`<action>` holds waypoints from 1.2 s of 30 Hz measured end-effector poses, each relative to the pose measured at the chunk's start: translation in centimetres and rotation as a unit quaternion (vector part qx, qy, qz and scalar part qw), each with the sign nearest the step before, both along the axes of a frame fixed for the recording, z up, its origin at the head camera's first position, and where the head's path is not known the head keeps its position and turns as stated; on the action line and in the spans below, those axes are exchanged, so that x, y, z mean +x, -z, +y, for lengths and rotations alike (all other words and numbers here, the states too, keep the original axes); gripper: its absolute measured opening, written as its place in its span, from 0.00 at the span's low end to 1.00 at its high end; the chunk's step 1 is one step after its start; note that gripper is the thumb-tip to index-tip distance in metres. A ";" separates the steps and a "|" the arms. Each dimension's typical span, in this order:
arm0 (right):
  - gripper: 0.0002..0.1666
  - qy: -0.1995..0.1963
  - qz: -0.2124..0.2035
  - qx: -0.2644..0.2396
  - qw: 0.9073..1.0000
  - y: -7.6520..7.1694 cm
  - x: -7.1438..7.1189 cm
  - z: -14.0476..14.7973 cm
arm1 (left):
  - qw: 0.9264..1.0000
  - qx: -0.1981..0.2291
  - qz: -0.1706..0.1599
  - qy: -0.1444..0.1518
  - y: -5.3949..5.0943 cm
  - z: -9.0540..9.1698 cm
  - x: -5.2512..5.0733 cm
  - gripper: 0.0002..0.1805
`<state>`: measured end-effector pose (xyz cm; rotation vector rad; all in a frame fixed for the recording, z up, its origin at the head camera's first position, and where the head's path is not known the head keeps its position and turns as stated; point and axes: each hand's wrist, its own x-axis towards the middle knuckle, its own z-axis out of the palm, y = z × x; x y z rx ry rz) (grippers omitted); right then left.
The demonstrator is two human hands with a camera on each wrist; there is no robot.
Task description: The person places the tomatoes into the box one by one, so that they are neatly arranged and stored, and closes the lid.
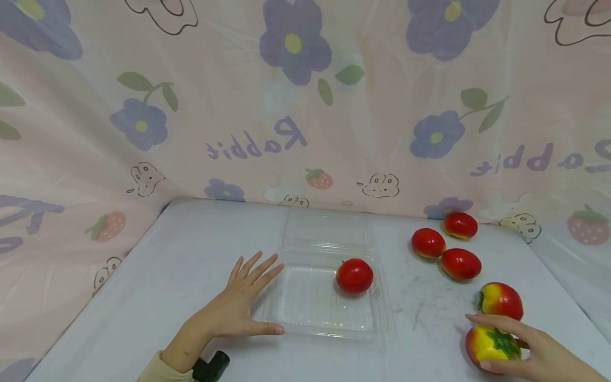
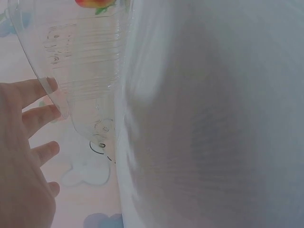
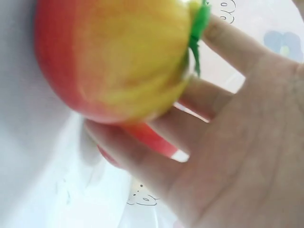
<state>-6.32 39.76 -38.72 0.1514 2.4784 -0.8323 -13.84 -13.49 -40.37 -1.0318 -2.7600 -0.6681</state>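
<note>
My right hand (image 1: 539,347) is around a red-and-yellow tomato (image 1: 491,345) with a green leafy top, at the lower right of the table. Its thumb lies along the near side and its fingers along the far side; the right wrist view shows those fingers behind the tomato (image 3: 118,57). My left hand (image 1: 234,310) is spread beside a clear plastic clamshell box (image 1: 305,326), its fingertips at the box's left edge. The box lies with its lid (image 1: 329,228) folded back, away from me. One red tomato (image 1: 355,276) sits in the base's right part.
Another red-and-yellow tomato (image 1: 501,301) lies just beyond the right hand. Farther back on the right, three red tomatoes (image 1: 460,264) lie grouped on the white table (image 1: 205,233). A patterned cloth (image 1: 334,132) hangs behind the table and along its sides.
</note>
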 end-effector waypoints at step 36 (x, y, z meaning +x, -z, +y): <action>0.41 -0.101 0.317 0.029 0.943 -0.6 -1.4 -2.9 | 1.000 0.005 -0.001 -0.001 0.1 0.0 0.0 0.58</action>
